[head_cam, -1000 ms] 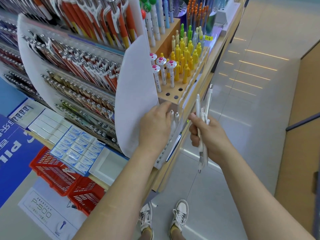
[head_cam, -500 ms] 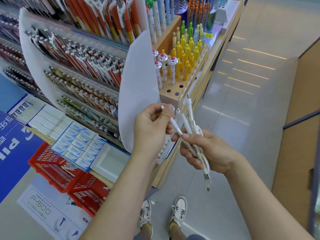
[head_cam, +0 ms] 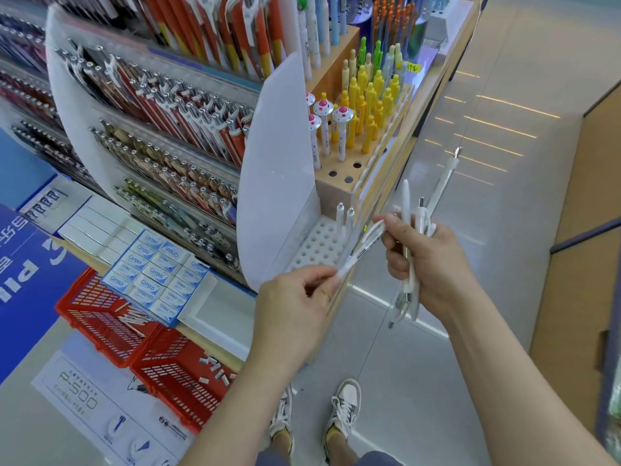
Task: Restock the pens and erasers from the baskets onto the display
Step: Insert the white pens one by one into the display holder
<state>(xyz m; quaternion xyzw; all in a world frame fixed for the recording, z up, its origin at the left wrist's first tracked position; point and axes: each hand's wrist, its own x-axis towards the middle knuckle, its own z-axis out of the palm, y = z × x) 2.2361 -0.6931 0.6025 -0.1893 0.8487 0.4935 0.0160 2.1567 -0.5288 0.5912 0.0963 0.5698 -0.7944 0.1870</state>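
Head view looks down on a person standing at the corner of a stationery display. The left hand [head_cam: 295, 297] pinches the lower end of a single white pen [head_cam: 361, 251] between thumb and fingertips. The pen slants up to the right, where its upper end meets the fingertips of the right hand [head_cam: 428, 264]. That right hand is curled round a bundle of pens [head_cam: 406, 203], all white, which stick out above and below the fist; one reaches well above the others. Both hands hang just in front of a white tray [head_cam: 314, 243] full of holes on the display's corner, where two standing pens [head_cam: 340, 216] rise side by side at its far edge. Behind the tray a wooden block [head_cam: 342, 169] holds yellow pens [head_cam: 366, 105] and a few capped pens [head_cam: 341, 129] with pink-and-white tops. A curved white panel [head_cam: 279, 169] rises to the left of the tray. Down to the left sit two red baskets, touching: the farther basket [head_cam: 87, 304] has loose pens [head_cam: 134, 319] in it, the nearer basket [head_cam: 168, 388] a scatter of small erasers [head_cam: 215, 368]. Boxed erasers [head_cam: 158, 274] lie on the low shelf just above them.
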